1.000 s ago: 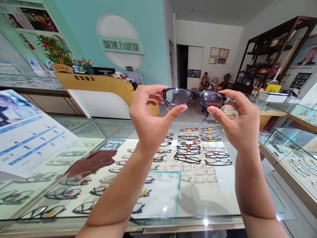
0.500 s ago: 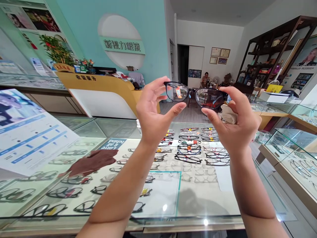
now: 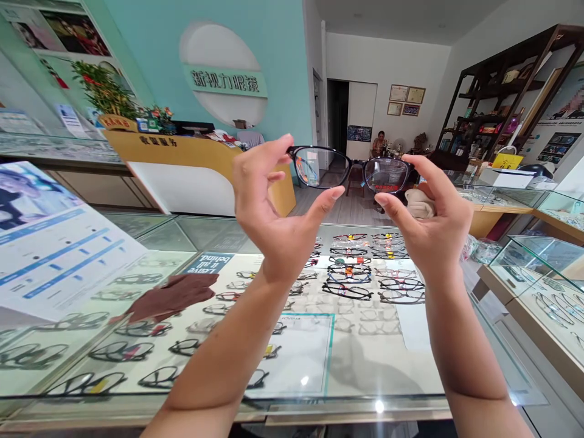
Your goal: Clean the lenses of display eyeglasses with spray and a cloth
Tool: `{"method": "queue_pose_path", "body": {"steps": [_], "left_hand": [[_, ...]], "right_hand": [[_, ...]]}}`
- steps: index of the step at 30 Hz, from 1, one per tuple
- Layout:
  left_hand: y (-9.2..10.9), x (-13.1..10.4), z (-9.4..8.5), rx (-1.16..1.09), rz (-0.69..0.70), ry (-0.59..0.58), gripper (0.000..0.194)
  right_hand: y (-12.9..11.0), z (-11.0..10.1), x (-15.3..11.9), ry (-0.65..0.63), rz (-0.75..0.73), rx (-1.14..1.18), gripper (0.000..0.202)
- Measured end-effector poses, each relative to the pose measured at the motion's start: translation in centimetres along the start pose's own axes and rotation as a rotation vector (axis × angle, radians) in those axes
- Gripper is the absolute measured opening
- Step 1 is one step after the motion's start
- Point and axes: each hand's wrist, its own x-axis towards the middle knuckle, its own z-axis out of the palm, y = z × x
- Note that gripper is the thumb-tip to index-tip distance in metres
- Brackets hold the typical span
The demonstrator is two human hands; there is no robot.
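Note:
A pair of dark-framed glasses (image 3: 357, 163) is held up in the air above the glass display counter (image 3: 365, 377). The fingers of my left hand (image 3: 278, 207) grip its left end at the upper corner, with the thumb near the bottom of the left lens. At the right end my right hand (image 3: 433, 213) pinches the frame, thumb below and index finger on the upper corner. A light-coloured cloth (image 3: 418, 204) is tucked in the right palm. Small stickers or print show on the lenses.
Rows of glasses (image 3: 349, 274) lie in the counter. On it rest a brown cloth (image 3: 176, 295) and, at left, a printed stand card (image 3: 59, 243). A yellow desk (image 3: 205, 158) stands behind; a person (image 3: 379, 145) sits far back. Another glass case (image 3: 542, 274) is at right.
The glasses have turned slightly, their left end now farther left and larger in view. My left hand has moved left and a little up; the right hand shifted slightly left.

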Motion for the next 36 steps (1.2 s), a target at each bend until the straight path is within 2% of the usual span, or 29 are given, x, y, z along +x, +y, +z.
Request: {"method": "queue_pose_path", "body": {"steps": [4,7,11,15,22,31,36], "left_hand": [[0.7,0.0,0.1,0.066,0.012,0.014,0.071],[0.8,-0.1,0.2,0.123,-0.028,-0.003,0.069],[1.2,-0.1,0.2,0.218,-0.108,-0.016,0.063],[1.1,-0.2,0.1,0.252,-0.164,-0.038,0.057],[-0.9,-0.6,-0.2,-0.022,-0.138,-0.068,0.054],[0.7,-0.4,0.1,0.016,-0.032,-0.051,0.064],[0.1,-0.5,0.3,0.020,-0.023,-0.059,0.070]], "right_hand": [[0.3,-0.1,-0.1,-0.019,0.023,0.022,0.053],[0.3,-0.1,0.0,-0.023,0.042,0.002,0.054],[0.4,-0.2,0.3,-0.032,0.117,0.040,0.044],[0.2,-0.2,0.5,-0.011,0.130,0.107,0.041],[-0.4,-0.2,0.4,0.027,0.134,0.129,0.039],[0.0,0.0,0.7,0.005,0.154,0.146,0.044],[0.3,0.0,0.7,0.045,0.128,0.167,0.045]]}}
